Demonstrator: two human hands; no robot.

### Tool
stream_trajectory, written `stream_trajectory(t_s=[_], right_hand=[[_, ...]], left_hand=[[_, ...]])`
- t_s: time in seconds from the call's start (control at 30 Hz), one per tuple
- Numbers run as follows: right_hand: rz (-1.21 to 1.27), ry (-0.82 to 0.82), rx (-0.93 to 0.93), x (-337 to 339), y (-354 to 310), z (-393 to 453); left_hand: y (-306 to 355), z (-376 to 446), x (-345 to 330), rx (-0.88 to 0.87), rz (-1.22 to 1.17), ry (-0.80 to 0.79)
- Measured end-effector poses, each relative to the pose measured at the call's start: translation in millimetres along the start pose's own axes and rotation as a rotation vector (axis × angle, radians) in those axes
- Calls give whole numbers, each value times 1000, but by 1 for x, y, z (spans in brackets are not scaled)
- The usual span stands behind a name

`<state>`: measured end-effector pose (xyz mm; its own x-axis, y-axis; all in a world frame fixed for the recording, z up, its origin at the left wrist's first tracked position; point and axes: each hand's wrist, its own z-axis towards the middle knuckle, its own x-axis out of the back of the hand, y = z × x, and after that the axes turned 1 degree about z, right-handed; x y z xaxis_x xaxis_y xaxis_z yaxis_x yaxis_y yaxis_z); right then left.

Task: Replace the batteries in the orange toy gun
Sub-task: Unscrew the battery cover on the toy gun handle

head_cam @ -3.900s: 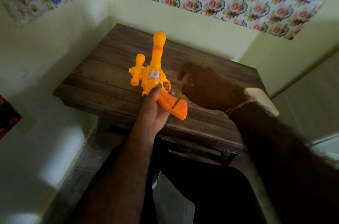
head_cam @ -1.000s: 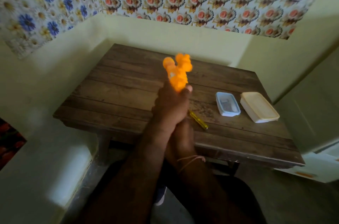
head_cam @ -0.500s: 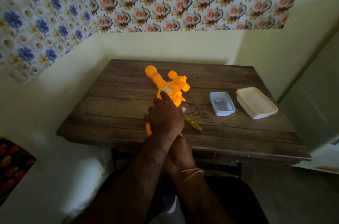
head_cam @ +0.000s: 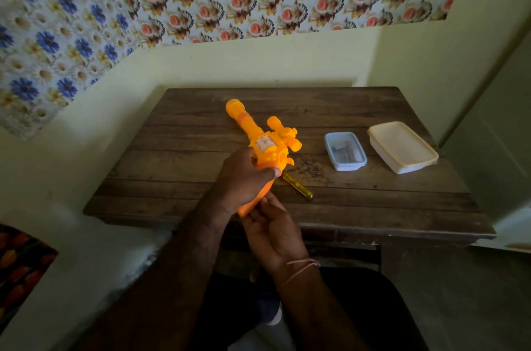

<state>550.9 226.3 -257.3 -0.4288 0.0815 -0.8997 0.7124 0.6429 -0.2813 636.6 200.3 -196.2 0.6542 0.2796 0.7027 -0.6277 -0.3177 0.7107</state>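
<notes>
The orange toy gun (head_cam: pixel 265 143) is held above the wooden table (head_cam: pixel 178 149), barrel pointing away and to the left, its scope on the right side. My left hand (head_cam: pixel 244 175) grips the gun's body just below the sticker, thumb across the front. Under it, my right hand (head_cam: pixel 273 232) is cupped at the bottom end of the orange grip (head_cam: pixel 253 204), fingers curled against it. A yellow screwdriver (head_cam: pixel 297 186) lies on the table just right of my hands. Batteries are not visible.
A small blue open box (head_cam: pixel 357 160) with small items inside sits on the table to the right, and a cream lidded container (head_cam: pixel 402 146) beside it. Walls close in behind and left of the table. My legs are under the near edge.
The gun has tilted so the barrel points further up and left. My right hand has come out from behind the left wrist to the grip's end. The camera has shifted.
</notes>
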Motion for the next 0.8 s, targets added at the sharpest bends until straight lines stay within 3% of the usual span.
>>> stream_trajectory(t_s=[0.23,0.67,0.8], right_hand=[[-7,-9,0,-1,-5,-3],[-37,-62,7,-2,-4,-9],[-56,-87,24,1,0,-6]], left_hand=[[2,-1,1,-16,-46,-2],[3,-9,-11,-36,157,115],[1,-15,-15,-26,335,124]])
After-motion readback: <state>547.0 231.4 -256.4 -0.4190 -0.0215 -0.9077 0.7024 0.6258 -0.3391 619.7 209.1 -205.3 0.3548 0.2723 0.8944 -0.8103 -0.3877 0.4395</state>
